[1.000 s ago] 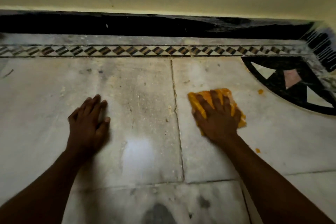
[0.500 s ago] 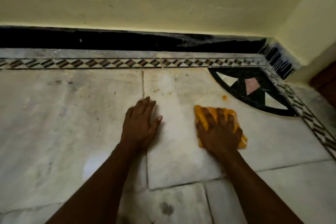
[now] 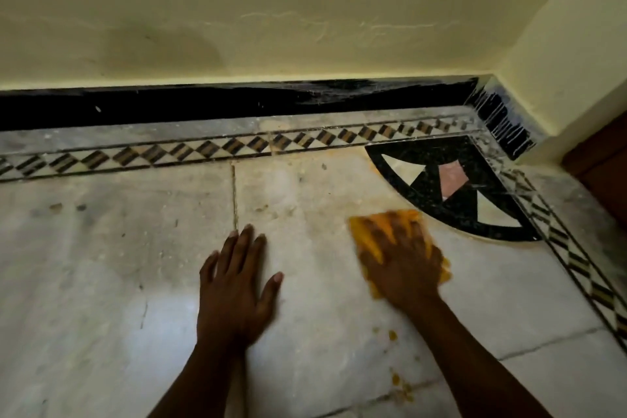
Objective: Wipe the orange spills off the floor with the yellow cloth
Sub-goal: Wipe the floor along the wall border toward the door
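Resting flat on the pale floor, the left hand has its fingers spread and grips nothing; to its right, the right hand presses palm-down with splayed fingers on the yellow cloth, just beside the black corner inlay; orange spills lie nearer the person, below the cloth

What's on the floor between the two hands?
Only bare floor lies between the left hand and the right hand on the cloth, in the head view.
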Demonstrator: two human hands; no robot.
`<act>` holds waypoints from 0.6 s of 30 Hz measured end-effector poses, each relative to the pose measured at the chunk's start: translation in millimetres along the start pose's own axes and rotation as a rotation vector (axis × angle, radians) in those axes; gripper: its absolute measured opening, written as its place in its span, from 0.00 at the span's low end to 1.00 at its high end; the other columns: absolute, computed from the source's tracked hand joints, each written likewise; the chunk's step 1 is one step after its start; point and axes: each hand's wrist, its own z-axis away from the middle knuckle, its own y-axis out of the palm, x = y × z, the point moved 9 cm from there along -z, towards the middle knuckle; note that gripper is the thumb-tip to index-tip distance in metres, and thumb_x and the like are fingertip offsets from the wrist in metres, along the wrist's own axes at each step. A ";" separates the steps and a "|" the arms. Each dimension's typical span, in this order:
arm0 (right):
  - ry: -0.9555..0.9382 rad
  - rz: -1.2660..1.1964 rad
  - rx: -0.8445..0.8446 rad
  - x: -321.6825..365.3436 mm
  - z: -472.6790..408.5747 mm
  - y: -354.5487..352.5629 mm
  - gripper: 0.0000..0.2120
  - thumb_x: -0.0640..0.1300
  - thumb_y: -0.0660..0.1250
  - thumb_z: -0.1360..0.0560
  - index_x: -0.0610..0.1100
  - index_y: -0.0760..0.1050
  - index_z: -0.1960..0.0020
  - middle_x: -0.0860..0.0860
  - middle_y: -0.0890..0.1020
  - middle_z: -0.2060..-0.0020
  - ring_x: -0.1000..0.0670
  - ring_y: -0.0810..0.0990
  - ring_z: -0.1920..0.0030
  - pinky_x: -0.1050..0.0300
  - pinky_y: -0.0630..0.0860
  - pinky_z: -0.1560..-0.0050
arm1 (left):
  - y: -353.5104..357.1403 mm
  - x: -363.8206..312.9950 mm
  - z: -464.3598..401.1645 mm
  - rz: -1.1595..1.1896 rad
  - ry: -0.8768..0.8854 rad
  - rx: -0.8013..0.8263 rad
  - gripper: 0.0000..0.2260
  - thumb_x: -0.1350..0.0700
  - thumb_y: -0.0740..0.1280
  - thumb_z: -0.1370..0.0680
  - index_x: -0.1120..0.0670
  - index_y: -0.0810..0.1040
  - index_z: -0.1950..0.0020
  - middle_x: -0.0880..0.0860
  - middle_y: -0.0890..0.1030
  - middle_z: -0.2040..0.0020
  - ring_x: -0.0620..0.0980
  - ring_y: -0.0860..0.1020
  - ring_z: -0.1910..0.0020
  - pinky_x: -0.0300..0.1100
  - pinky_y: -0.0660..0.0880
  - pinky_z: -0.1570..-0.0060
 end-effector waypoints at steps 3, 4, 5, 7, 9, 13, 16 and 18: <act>0.328 -0.162 -0.093 1.2 -60.9 -14.6 0.30 0.72 0.47 0.20 0.72 0.45 0.19 0.54 0.45 0.14 0.37 0.42 0.16 0.24 0.45 0.23 | 0.1 0.5 0.4 -0.041 0.010 -0.007 0.33 0.33 0.51 0.17 0.45 0.58 0.14 0.48 0.53 0.12 0.50 0.52 0.13 0.57 0.57 0.20; 0.363 -0.205 -0.074 16.4 -81.3 -17.6 0.31 0.72 0.48 0.20 0.72 0.44 0.19 0.54 0.44 0.15 0.36 0.40 0.16 0.23 0.43 0.24 | 1.1 -0.2 -0.8 -0.040 0.014 -0.004 0.33 0.33 0.53 0.17 0.46 0.59 0.14 0.49 0.53 0.12 0.51 0.54 0.13 0.57 0.58 0.21; 0.334 -0.233 -0.054 41.0 -101.0 -19.7 0.32 0.73 0.48 0.20 0.71 0.43 0.19 0.55 0.43 0.15 0.36 0.39 0.17 0.23 0.42 0.24 | -0.7 0.9 -0.2 -0.043 0.004 -0.018 0.33 0.34 0.55 0.17 0.46 0.61 0.14 0.50 0.53 0.12 0.52 0.55 0.14 0.57 0.59 0.22; 0.191 -0.200 -0.010 89.4 -124.1 -15.5 0.32 0.73 0.47 0.20 0.72 0.43 0.19 0.56 0.42 0.15 0.37 0.38 0.17 0.24 0.41 0.24 | -2.9 -0.1 0.1 -0.059 -0.002 -0.039 0.33 0.34 0.57 0.18 0.46 0.62 0.15 0.51 0.52 0.12 0.52 0.57 0.14 0.57 0.60 0.22; -0.044 -0.110 0.002 127.7 -117.7 -10.5 0.31 0.73 0.46 0.21 0.74 0.43 0.20 0.58 0.43 0.15 0.38 0.40 0.16 0.25 0.44 0.24 | -4.4 0.2 -1.1 -0.043 -0.011 -0.032 0.33 0.34 0.57 0.17 0.45 0.61 0.14 0.51 0.51 0.12 0.51 0.55 0.14 0.56 0.61 0.22; -0.372 0.034 -0.024 102.3 -35.5 7.2 0.30 0.75 0.46 0.23 0.77 0.45 0.22 0.59 0.50 0.15 0.42 0.51 0.16 0.28 0.56 0.27 | -0.7 0.2 1.5 -0.034 -0.013 -0.026 0.33 0.34 0.57 0.17 0.45 0.59 0.14 0.50 0.49 0.11 0.50 0.53 0.13 0.58 0.61 0.21; -0.003 -0.061 -0.066 15.5 -37.3 -6.8 0.32 0.76 0.46 0.25 0.77 0.44 0.22 0.58 0.48 0.15 0.42 0.48 0.15 0.26 0.54 0.25 | 2.0 -0.6 0.2 -0.038 -0.020 -0.020 0.33 0.34 0.57 0.17 0.45 0.59 0.14 0.50 0.49 0.11 0.50 0.53 0.13 0.56 0.59 0.21; 0.262 -0.152 -0.035 0.6 -73.8 -13.1 0.34 0.79 0.47 0.25 0.77 0.41 0.22 0.57 0.45 0.15 0.40 0.42 0.16 0.23 0.48 0.24 | 4.2 0.6 0.4 -0.053 -0.007 -0.015 0.33 0.34 0.57 0.17 0.45 0.59 0.14 0.50 0.48 0.11 0.50 0.52 0.13 0.55 0.56 0.20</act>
